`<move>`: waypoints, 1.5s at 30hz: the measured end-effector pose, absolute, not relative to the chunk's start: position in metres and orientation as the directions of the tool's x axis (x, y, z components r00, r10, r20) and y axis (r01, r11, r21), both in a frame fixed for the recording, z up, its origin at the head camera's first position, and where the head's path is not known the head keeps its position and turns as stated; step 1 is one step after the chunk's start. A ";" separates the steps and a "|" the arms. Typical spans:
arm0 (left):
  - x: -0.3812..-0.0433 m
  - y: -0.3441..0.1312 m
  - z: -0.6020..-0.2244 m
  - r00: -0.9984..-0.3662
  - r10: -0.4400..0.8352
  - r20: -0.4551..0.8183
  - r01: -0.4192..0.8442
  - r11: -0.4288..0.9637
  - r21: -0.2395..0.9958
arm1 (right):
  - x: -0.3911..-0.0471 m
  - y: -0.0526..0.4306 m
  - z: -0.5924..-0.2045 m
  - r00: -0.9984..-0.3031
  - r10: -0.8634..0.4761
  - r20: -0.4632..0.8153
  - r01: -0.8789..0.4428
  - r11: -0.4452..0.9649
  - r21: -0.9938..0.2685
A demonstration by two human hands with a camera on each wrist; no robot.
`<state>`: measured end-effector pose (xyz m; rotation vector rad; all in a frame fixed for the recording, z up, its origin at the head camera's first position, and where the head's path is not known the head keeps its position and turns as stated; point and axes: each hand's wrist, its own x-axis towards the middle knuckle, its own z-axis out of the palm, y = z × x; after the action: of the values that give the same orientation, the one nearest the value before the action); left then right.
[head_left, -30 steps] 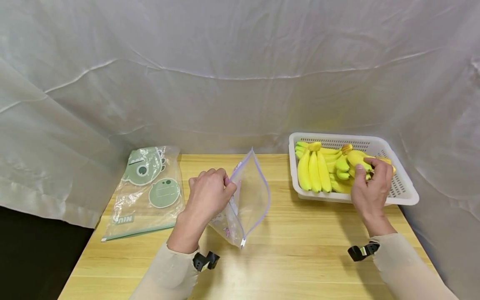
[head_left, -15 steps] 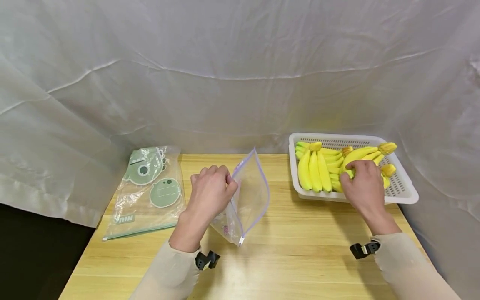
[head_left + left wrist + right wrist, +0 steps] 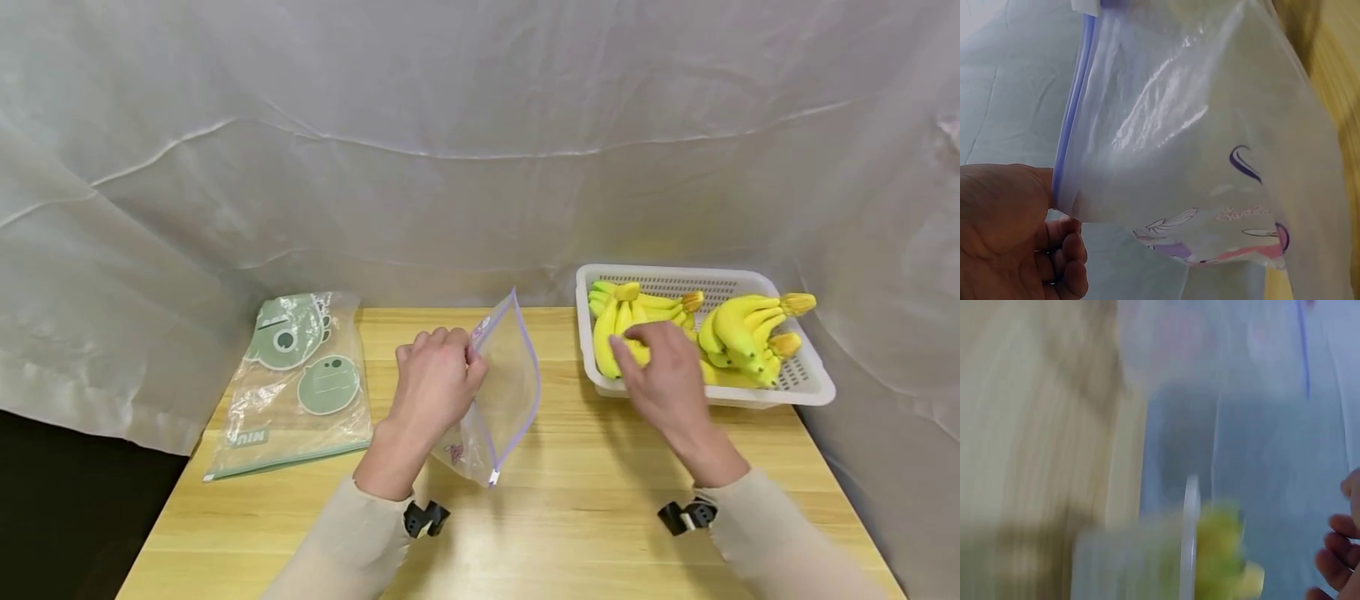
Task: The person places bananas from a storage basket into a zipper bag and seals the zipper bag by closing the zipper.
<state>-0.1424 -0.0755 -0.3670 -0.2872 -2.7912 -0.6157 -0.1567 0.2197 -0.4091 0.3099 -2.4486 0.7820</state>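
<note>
My left hand (image 3: 438, 375) pinches the rim of a clear zip bag (image 3: 1179, 125) with a purple zip edge, seen in the head and left wrist views. The bag's mouth gapes toward the right, and its white slider (image 3: 493, 477) hangs at the lower corner. My right hand (image 3: 663, 375) hovers over the front rim of a white plastic basket (image 3: 813, 387), its fingers loosely bent near a bunch of yellow bananas (image 3: 606, 337). Nothing shows in its grasp; the right wrist view is blurred. Another banana bunch (image 3: 738, 325) lies in the basket's right part, stems to the right.
A second clear zip bag (image 3: 300, 433) with green prints lies flat on the wooden table (image 3: 600, 517) at the left. Grey cloth (image 3: 480, 208) hangs behind and at both sides. The basket stands at the table's back right.
My right hand has released the right-hand banana bunch, which now lies turned with its stems to the right, and moved left across the basket. The left hand has shifted slightly right with the bag.
</note>
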 end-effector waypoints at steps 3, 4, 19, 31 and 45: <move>-0.143 -0.073 -0.369 -0.938 0.137 0.319 0.261 0.886 0.384 | -0.143 0.187 -0.407 -0.908 -0.123 0.401 -0.353 0.743 -0.569; -0.142 -0.072 -0.369 -0.936 0.137 0.325 0.263 0.885 0.384 | -0.139 0.178 -0.408 -0.925 -0.153 0.347 -0.343 0.729 -0.592; -0.097 -0.106 -0.296 -0.992 0.038 0.117 0.071 0.954 0.292 | -0.134 0.167 -0.360 -0.966 -0.226 0.125 -0.232 0.544 -0.807; -0.130 -0.082 -0.355 -0.973 0.118 0.197 0.153 0.973 0.175 | -0.154 0.163 -0.364 -0.968 -0.222 0.118 -0.243 0.708 -0.663; -0.109 -0.086 -0.317 -0.980 0.147 -0.136 0.131 0.984 0.120 | -0.171 0.162 -0.367 -0.939 -0.344 -0.027 -0.233 0.690 -0.685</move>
<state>-0.1086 -0.0861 -0.3169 -0.2313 -3.2732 -0.1819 -0.1707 0.1620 -0.3669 0.5201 -3.0276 1.1928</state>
